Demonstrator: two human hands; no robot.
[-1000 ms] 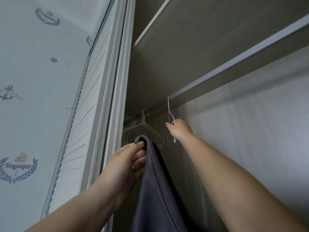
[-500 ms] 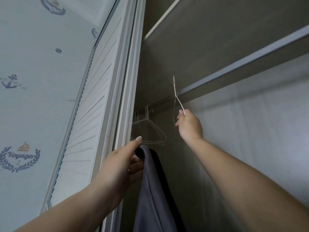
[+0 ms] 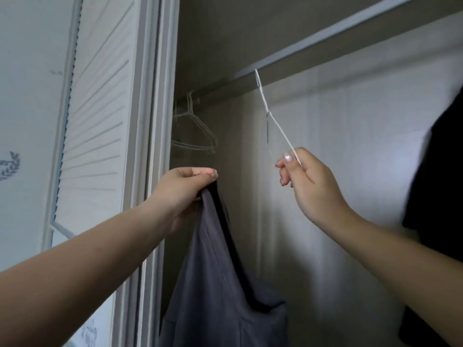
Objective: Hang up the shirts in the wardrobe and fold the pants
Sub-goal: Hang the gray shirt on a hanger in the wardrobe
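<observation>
From the head camera, both bare arms reach up into the open wardrobe. In the middle of the frame the left hand (image 3: 186, 182) has its fingers and thumb curled over the top edge of a grey shirt (image 3: 215, 276), pinching the cloth so that it hangs straight down toward the bottom centre, just in front of the wardrobe's dim inside. To the right of centre the right hand (image 3: 305, 179) pinches a white wire hanger (image 3: 275, 121) between thumb and forefinger, the other fingers folded in beneath; the hanger slants up and left from the hand, its hook touching the rail (image 3: 313, 43) that runs from centre left up to the upper right corner. The shirt and this hanger are apart, with a gap of wardrobe wall between them. Further back, left of centre, a few empty hangers (image 3: 195, 131) hang on the same rail. A white slatted door (image 3: 100, 116) stands along the left side, and a dark garment (image 3: 436, 196) hangs blurred at the right edge.
</observation>
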